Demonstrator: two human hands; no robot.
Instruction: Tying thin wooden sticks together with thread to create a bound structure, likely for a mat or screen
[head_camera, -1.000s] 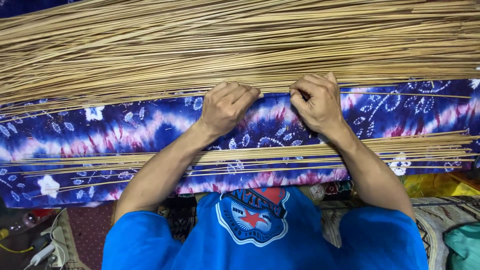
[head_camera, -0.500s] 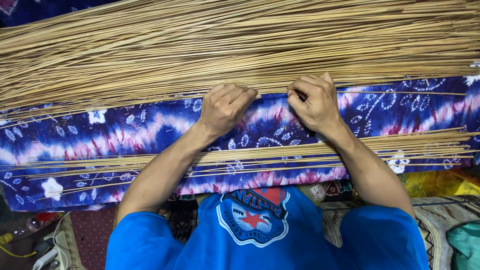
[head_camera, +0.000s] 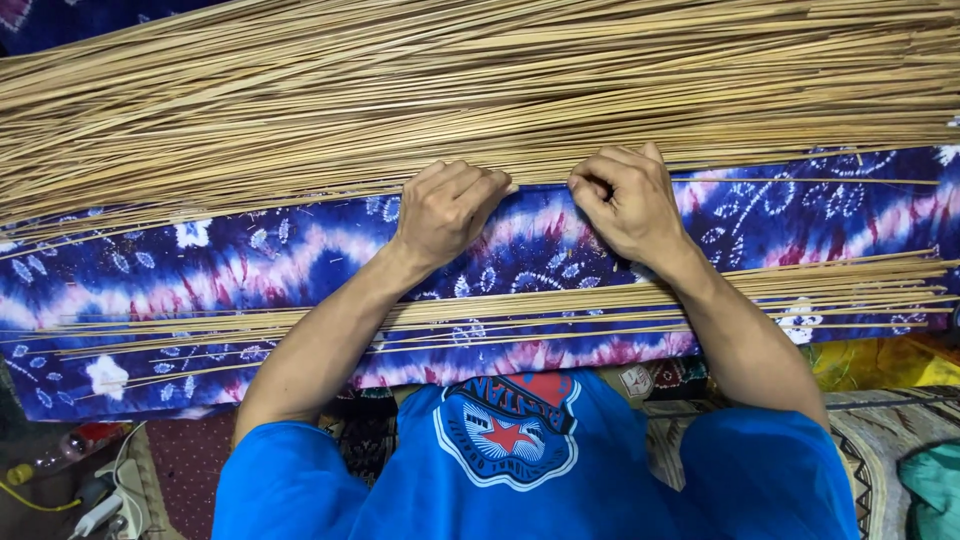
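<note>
At the near edge of the big heap, my left hand (head_camera: 447, 212) and right hand (head_camera: 622, 203) sit side by side, a small gap between them, both curled into loose fists. Each has its fingers closed on the nearest few thin sticks (head_camera: 480, 110) of the pile — the left with its fingertips tucked under the lowest strands, the right with thumb and knuckles pinched together on a strand or two. How many sticks each hand really has I cannot tell; the fingers hide that.

Those sticks lie straight ahead of my knuckles, a wide pale mass running left to right and touching my fingertips. Under my wrists is the blue, purple and pink tie-dye cloth (head_camera: 230, 270), and across my forearms lies a thinner band of sorted sticks (head_camera: 480, 310), well apart from the main heap.

My worry, judging from how things lie: the strands are long, thin and tangled across one another, so a pull could drag neighbours along and muddle the edge, or a stick could bend and snap where my fingers pinch it. My forearms also rest right over the thin band — a careless shift could scatter it.
</note>
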